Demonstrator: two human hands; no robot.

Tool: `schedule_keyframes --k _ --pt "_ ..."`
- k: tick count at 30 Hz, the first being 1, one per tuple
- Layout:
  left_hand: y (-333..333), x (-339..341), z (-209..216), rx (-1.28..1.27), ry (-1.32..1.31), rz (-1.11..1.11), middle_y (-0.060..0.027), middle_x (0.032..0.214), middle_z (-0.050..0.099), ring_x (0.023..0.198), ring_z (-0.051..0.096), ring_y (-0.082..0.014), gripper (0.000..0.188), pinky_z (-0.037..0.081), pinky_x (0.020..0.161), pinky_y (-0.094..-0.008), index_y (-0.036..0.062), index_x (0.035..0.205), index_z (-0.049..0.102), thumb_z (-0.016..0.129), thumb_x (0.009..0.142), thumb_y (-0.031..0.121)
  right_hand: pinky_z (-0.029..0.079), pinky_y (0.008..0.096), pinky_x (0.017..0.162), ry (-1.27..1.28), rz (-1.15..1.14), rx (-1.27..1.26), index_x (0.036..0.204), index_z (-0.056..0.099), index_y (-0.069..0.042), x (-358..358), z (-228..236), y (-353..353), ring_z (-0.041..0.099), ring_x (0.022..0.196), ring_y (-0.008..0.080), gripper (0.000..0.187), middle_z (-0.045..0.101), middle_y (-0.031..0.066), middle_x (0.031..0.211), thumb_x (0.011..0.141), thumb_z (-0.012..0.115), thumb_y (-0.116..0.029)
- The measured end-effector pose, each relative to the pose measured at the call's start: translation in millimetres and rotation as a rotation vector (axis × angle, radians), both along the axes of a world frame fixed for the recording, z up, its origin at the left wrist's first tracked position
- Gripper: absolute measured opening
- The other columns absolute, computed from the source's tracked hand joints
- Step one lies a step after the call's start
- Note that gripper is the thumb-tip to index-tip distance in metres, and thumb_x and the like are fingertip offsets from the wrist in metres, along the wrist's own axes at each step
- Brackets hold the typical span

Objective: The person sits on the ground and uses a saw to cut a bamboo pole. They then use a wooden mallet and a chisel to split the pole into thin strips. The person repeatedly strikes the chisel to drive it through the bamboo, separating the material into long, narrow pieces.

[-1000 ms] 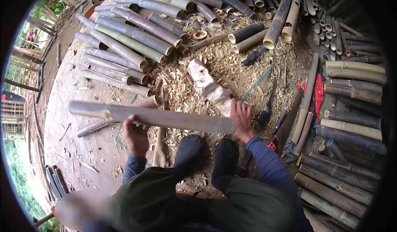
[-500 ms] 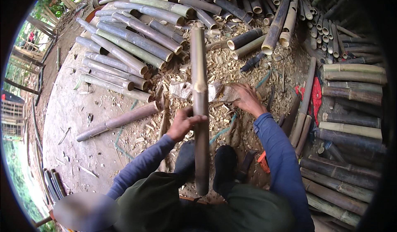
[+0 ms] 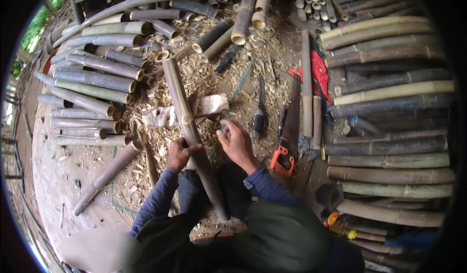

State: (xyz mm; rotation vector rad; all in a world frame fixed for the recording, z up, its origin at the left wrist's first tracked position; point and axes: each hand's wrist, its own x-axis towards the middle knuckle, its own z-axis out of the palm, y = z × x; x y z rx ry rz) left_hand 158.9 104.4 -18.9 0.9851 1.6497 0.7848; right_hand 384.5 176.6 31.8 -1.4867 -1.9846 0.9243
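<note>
A bamboo pole (image 3: 183,110) slants between my legs, its upper end leaning to the left. My left hand (image 3: 179,155) is closed round its middle, just below a node. Under the pole lies a pale, chopped wooden block (image 3: 214,105), showing on both sides of it. My right hand (image 3: 238,145) is just right of the pole, near the block's right end, with its fingers curled in. Whatever those fingers hold, if anything, I cannot make out. Wood chips (image 3: 194,81) cover the ground around the block.
Cut bamboo lengths (image 3: 97,81) lie stacked at the left, and more poles (image 3: 389,149) line the right. A saw with an orange handle (image 3: 282,162) and a dark-handled blade (image 3: 260,120) lie right of my hand. Beyond is a red cloth (image 3: 319,73).
My right hand has left the block's right end and come back nearer the pole, fingers curling. The pole has tilted from upright to leaning left. The view has swung to the right.
</note>
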Motion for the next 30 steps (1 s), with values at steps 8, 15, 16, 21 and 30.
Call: schedule_keyframes --k 8,15,16,21,30 --pt "16.3 5.7 9.4 0.018 0.115 -0.043 -0.0205 0.092 0.075 0.086 0.073 -0.0295 0.057 0.056 0.081 -0.0396 -0.0076 0.101 0.071 0.087 0.073 0.039 0.05 0.0566 0.091 -0.516 -0.553 0.073 0.104 0.061 -0.001 229.0 -90.8 106.4 0.065 0.106 0.0481 0.04 0.069 0.028 0.106 0.09 0.068 -0.039" --pt "6.4 -15.0 0.7 0.054 0.175 -0.01 -0.018 0.088 0.074 0.083 0.071 -0.0255 0.062 0.055 0.078 -0.0391 -0.0072 0.101 0.071 0.09 0.07 0.043 0.052 0.0519 0.09 -0.647 -0.283 0.058 0.1 0.067 0.004 210.9 -114.7 151.7 0.066 0.102 0.0467 0.049 0.069 0.0287 0.102 0.077 0.083 -0.036" --pt "5.3 -13.6 0.5 0.071 0.136 -0.006 -0.0184 0.091 0.074 0.087 0.071 -0.0258 0.064 0.055 0.079 -0.0389 -0.0071 0.103 0.069 0.091 0.07 0.043 0.052 0.0516 0.089 -0.663 -0.262 0.024 0.101 0.068 0.003 209.4 -104.3 151.5 0.067 0.102 0.0463 0.048 0.07 0.0277 0.102 0.077 0.083 -0.035" --pt "-5.2 -5.7 25.9 0.278 0.606 0.019 -0.0225 0.126 0.055 0.117 0.056 -0.0352 0.099 0.048 0.098 -0.0467 -0.0034 0.141 0.038 0.094 0.069 0.037 0.052 0.0514 0.083 -0.314 -0.198 0.205 0.11 0.065 0.001 146.6 16.6 125.4 0.067 0.093 0.0451 0.04 0.07 0.0256 0.097 0.088 0.072 -0.031" --pt "113.1 38.4 168.4 0.437 -0.286 -0.647 -0.0155 0.13 0.056 0.119 0.059 -0.0257 0.08 0.051 0.1 -0.0391 0.0016 0.145 0.034 0.079 0.079 0.008 0.058 0.031 0.07 0.453 0.392 0.266 0.122 0.058 -0.003 19.7 160.6 48.1 0.067 0.078 0.0152 0.03 0.067 0.0059 0.093 0.099 0.066 -0.021"
